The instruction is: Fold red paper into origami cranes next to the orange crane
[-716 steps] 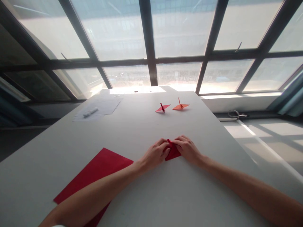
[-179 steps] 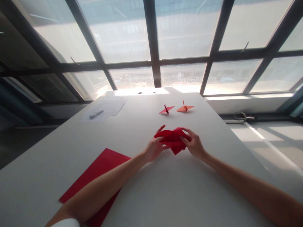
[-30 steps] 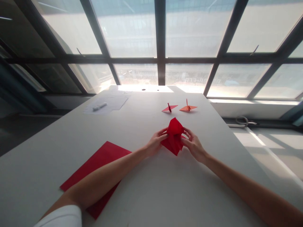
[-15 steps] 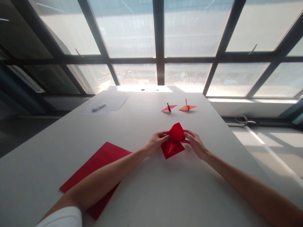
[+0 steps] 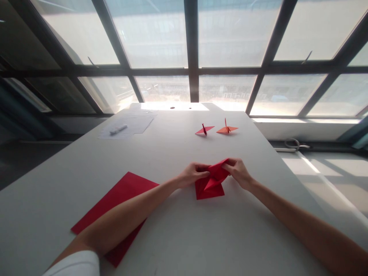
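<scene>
A partly folded sheet of red origami paper (image 5: 214,183) is held between both hands, just above or on the white table. My left hand (image 5: 195,173) pinches its left edge, thumb on top. At its upper right corner, my right hand (image 5: 237,171) grips the paper between thumb and fingers. The upper flap bends up and its lower part spreads into a flat, creased shape; some fingers are hidden behind it. Beyond the hands stand a red paper crane (image 5: 204,130) and an orange paper crane (image 5: 227,127).
Red paper sheets (image 5: 117,201) lie at the left, partly under my left forearm. White papers (image 5: 140,123) rest at the far left of the table (image 5: 172,153), with a whitish rolled item (image 5: 118,129) on top. Large windows rise behind the table.
The raised upper part of the red paper has been folded down and drawn out to the right. My right hand has shifted its grip to the upper corner.
</scene>
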A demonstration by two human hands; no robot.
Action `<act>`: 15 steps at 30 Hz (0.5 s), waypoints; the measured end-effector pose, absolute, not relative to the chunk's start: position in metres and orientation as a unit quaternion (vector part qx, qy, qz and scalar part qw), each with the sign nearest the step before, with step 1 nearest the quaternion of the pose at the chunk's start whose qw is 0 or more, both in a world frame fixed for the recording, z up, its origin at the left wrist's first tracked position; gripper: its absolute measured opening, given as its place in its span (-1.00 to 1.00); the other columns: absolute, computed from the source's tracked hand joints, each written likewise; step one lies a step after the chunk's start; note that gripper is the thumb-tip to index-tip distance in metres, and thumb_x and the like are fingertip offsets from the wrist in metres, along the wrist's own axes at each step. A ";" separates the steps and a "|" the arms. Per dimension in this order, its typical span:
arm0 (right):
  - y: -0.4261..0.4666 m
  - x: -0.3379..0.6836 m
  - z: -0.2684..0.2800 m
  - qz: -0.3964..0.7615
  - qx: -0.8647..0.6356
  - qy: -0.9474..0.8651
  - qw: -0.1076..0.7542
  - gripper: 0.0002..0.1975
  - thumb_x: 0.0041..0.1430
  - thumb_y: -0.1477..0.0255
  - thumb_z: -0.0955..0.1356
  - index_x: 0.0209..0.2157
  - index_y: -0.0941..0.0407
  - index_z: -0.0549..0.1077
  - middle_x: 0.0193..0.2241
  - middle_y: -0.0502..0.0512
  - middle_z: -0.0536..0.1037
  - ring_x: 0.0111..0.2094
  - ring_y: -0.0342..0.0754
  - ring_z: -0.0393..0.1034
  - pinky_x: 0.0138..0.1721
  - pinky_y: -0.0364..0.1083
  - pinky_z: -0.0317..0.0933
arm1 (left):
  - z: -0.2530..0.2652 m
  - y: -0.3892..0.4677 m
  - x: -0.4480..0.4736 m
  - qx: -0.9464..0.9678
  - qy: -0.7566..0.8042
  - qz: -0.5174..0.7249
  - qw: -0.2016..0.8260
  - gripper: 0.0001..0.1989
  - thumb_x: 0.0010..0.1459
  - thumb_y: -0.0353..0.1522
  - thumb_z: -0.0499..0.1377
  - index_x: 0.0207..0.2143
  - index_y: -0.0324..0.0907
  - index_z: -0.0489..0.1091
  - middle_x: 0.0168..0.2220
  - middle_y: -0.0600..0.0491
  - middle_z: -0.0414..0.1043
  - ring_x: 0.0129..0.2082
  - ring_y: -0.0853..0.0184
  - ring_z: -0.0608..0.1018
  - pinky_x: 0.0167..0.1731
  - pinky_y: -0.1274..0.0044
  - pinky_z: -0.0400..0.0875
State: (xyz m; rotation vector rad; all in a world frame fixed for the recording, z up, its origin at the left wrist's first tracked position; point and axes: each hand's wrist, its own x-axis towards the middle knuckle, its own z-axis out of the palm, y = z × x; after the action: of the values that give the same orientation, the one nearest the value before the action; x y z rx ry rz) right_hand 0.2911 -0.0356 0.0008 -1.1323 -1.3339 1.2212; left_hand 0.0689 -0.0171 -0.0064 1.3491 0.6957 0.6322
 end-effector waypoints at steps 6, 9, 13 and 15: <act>-0.034 0.294 -0.002 0.503 -0.441 -0.564 0.484 -0.71 0.02 0.21 0.44 -0.39 0.17 0.56 -0.51 0.06 0.53 -0.50 -0.10 0.34 -0.51 -0.15 0.17 | -0.007 -0.016 0.069 0.583 0.318 0.284 0.692 -0.49 0.06 -0.19 0.34 0.04 -0.23 0.49 -0.11 -0.13 0.58 -0.21 0.17 0.61 -0.18 0.44 0.45; -0.033 0.295 -0.003 0.486 -0.436 -0.568 0.502 -0.66 0.04 0.15 0.43 -0.45 0.18 0.53 -0.55 0.05 0.49 -0.52 -0.11 0.30 -0.52 -0.16 0.14 | -0.008 -0.016 0.069 0.580 0.317 0.280 0.697 -0.47 0.06 -0.20 0.35 0.06 -0.23 0.48 -0.12 -0.13 0.58 -0.21 0.18 0.61 -0.19 0.46 0.44; -0.031 0.295 -0.007 0.479 -0.442 -0.556 0.516 -0.66 0.08 0.17 0.40 -0.54 0.17 0.48 -0.62 0.00 0.41 -0.58 -0.16 0.20 -0.56 -0.17 0.07 | -0.008 -0.016 0.069 0.584 0.316 0.272 0.696 -0.48 0.05 -0.19 0.36 0.05 -0.21 0.49 -0.14 -0.11 0.59 -0.24 0.18 0.61 -0.23 0.49 0.44; -0.031 0.295 -0.008 0.479 -0.441 -0.553 0.520 -0.69 0.09 0.21 0.40 -0.54 0.17 0.48 -0.64 -0.03 0.39 -0.59 -0.17 0.18 -0.57 -0.18 0.04 | -0.008 -0.016 0.069 0.586 0.320 0.272 0.693 -0.47 0.04 -0.19 0.36 0.05 -0.21 0.49 -0.15 -0.11 0.59 -0.24 0.18 0.61 -0.24 0.49 0.44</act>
State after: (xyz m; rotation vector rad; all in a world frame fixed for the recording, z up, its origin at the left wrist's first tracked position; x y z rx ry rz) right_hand 0.2946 -0.0313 -0.0082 -1.0579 -1.3268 1.1474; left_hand 0.0693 -0.0160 -0.0077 1.3094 0.7149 0.6071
